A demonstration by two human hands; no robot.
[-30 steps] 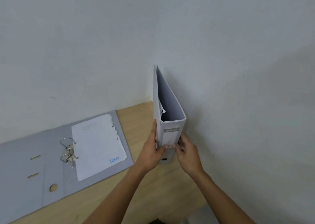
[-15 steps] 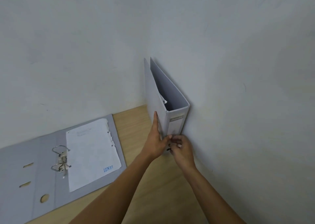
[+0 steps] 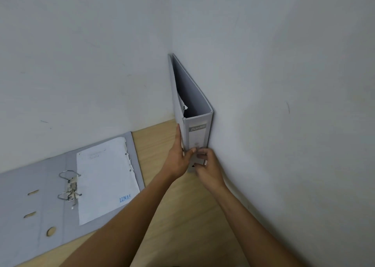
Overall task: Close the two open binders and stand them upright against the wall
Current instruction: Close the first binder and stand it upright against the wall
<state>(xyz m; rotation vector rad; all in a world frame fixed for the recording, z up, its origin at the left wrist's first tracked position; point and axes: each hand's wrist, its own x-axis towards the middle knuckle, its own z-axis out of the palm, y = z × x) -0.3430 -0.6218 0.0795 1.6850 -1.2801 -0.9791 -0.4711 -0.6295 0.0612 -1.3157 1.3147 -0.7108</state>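
A closed grey binder (image 3: 197,132) stands upright in the room corner, its right cover flat against the right wall (image 3: 284,104) and its labelled spine facing me. My left hand (image 3: 179,159) lies flat on its left cover with the thumb on the spine. My right hand (image 3: 209,166) pinches the lower part of the spine. A second grey binder (image 3: 48,201) lies open and flat on the wooden table (image 3: 182,216) to the left, with its metal rings open and a white sheet (image 3: 105,177) on its right half.
The back wall (image 3: 81,63) runs behind the open binder and meets the right wall at the corner. Bare wood lies between the two binders and in front of them, under my forearms.
The upright binder has moved back and to the right until it sits against the right wall in the corner. Both hands stayed on its lower spine and cover.
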